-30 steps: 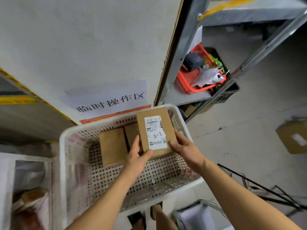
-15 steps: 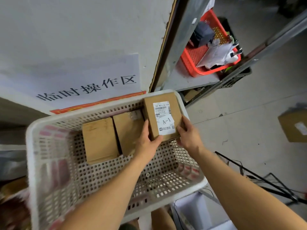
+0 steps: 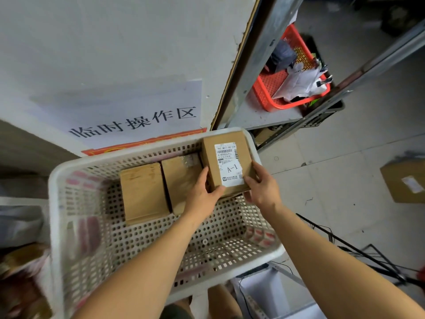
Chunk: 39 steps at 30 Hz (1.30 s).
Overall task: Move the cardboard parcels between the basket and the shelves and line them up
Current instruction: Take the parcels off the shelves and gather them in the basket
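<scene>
A cardboard parcel with a white label marked A-1 (image 3: 226, 155) is at the far right corner of the white perforated basket (image 3: 55, 203). My left hand (image 3: 203, 195) grips its near left corner and my right hand (image 3: 261, 188) grips its near right corner. Two plain cardboard parcels lie side by side on the basket floor along the far wall: one at the left (image 3: 142, 192), one in the middle (image 3: 181, 178), partly hidden by my left hand. The labelled parcel sits beside the middle one; whether it rests on the floor I cannot tell.
A metal shelf unit (image 3: 264, 116) stands beyond the basket at the right, bearing a red basket (image 3: 271, 88) full of odds and ends. A wall with a paper sign (image 3: 133, 118) is straight ahead. Another cardboard box (image 3: 404, 180) lies on the floor at the right.
Both hands have carried the A-1 parcel rightwards and farther back, lowering it into the basket's far right corner beside the two plain parcels. The camera has tilted down.
</scene>
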Each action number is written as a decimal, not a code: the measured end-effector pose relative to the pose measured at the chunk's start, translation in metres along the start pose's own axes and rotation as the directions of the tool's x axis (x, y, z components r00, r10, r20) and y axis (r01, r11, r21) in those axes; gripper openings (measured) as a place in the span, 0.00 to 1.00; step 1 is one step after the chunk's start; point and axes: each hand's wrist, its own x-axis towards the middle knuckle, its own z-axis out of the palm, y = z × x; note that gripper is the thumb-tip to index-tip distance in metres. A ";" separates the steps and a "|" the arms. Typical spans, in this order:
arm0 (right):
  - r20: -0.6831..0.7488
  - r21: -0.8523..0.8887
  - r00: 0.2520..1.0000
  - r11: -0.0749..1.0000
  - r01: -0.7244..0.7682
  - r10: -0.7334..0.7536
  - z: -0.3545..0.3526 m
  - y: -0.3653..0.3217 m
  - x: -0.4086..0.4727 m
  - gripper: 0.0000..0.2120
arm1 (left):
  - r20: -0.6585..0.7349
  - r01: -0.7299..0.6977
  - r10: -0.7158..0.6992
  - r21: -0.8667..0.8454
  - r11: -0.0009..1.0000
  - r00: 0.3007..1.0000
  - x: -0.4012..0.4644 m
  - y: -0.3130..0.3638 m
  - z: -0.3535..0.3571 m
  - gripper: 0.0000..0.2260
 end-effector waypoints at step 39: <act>0.920 0.261 -0.230 0.059 0.964 -0.318 0.251 -0.248 -0.529 0.20 | -0.986 0.166 -0.107 -0.085 0.982 0.130 -0.600 -0.051 -0.304 0.15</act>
